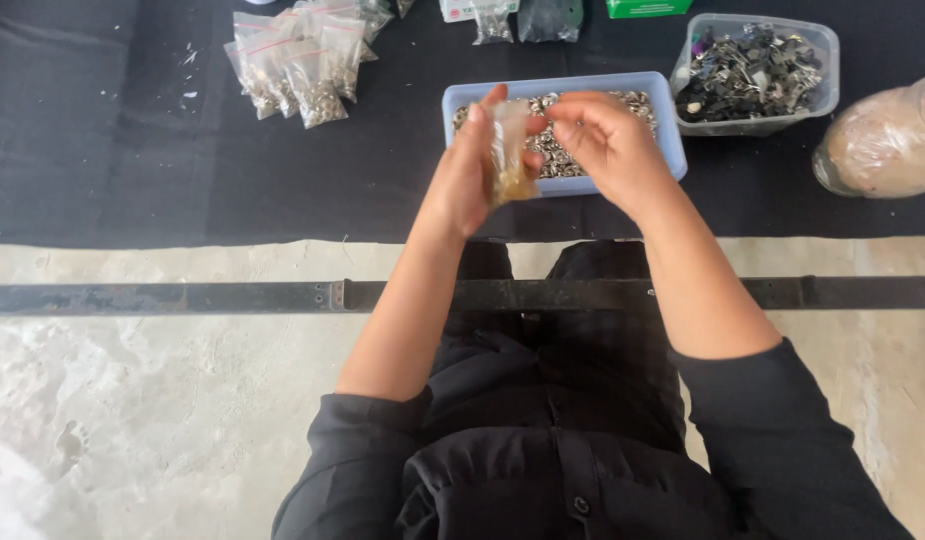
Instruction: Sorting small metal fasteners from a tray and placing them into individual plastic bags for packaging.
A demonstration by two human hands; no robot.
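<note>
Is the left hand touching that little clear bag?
Touching. The head view shows the left hand with its fingers wrapped around the small clear bag.

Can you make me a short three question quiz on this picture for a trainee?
1. True or false: the left hand holds a small clear bag.
2. Which container sits right behind the hands: A) the blue tray of silvery pieces, B) the clear tub of dark metal parts?
3. Where does the pile of filled small bags lie on the black cloth?

Key
1. True; the right hand works at its top.
2. A.
3. Upper left, apart from the tray.
</note>
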